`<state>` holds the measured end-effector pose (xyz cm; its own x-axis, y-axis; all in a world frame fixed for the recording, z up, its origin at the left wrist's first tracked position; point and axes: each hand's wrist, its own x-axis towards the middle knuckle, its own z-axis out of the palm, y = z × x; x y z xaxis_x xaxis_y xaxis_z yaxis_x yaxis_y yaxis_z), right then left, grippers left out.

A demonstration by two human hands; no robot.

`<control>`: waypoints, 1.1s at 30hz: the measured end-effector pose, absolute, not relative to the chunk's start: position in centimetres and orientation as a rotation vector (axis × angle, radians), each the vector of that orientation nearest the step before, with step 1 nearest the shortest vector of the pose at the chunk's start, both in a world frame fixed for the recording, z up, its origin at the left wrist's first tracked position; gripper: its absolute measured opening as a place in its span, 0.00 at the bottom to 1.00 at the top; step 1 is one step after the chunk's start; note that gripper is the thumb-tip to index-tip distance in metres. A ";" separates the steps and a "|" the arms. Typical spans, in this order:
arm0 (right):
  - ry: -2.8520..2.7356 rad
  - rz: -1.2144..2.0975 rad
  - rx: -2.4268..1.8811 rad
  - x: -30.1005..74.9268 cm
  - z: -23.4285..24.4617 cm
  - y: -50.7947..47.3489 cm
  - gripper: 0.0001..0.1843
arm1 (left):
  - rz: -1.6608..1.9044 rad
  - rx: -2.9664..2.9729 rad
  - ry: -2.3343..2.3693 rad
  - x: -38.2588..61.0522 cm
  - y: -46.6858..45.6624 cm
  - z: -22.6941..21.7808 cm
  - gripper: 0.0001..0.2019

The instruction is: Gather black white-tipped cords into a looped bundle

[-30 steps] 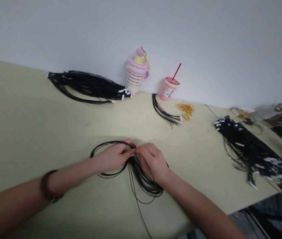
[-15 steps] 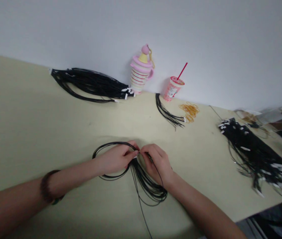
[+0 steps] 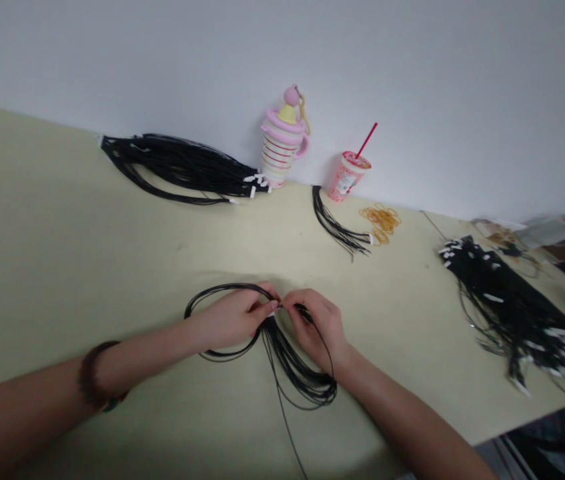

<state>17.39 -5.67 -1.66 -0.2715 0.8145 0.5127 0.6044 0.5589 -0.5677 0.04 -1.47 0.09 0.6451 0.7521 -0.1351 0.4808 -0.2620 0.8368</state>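
A bundle of thin black cables is looped into a figure eight above the near part of the table. My left hand pinches the bundle at its crossing, where a bit of white shows under the thumb. Close against it, the fingertips of my right hand are pinched together at the same spot. A thin dark strand runs from those fingertips, though its end is hidden. One loop circles behind my left hand; the other hangs below my right hand. A single loose cable trails toward the bottom edge.
Along the wall lie a large black cable bundle with white connectors, a striped pink cup, a drink cup with straw, a short cable bundle and yellow rubber bands. More cables are heaped at right.
My right hand has shifted very slightly to the right, and the strand beside it bows out more. My left hand keeps its grip on the bundle.
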 end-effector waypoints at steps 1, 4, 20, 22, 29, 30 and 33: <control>-1.969 0.342 -1.138 17.4 -1.5 -5.7 0.07 | 0.358 1.921 0.970 0.0 -1.5 0.2 0.12; -1.861 0.349 -1.172 17.4 -1.0 -5.8 0.06 | 0.338 1.926 0.967 0.1 -1.6 0.3 0.13; -2.008 0.247 -1.121 17.4 -0.9 -5.9 0.06 | 0.345 1.909 0.968 0.1 -1.6 0.4 0.12; -2.012 0.250 -1.121 17.3 -0.9 -5.8 0.06 | 0.342 1.903 0.969 0.1 -1.6 0.4 0.12; -2.100 0.182 -1.123 17.3 -0.8 -5.9 0.07 | 0.337 1.874 0.958 0.2 -1.6 0.4 0.12; -2.102 0.178 -1.139 17.3 -0.8 -6.0 0.07 | 0.333 1.873 0.963 0.2 -1.5 0.4 0.12; -2.106 0.177 -1.152 17.2 -0.8 -6.0 0.08 | 0.339 1.877 0.969 0.2 -1.5 0.3 0.12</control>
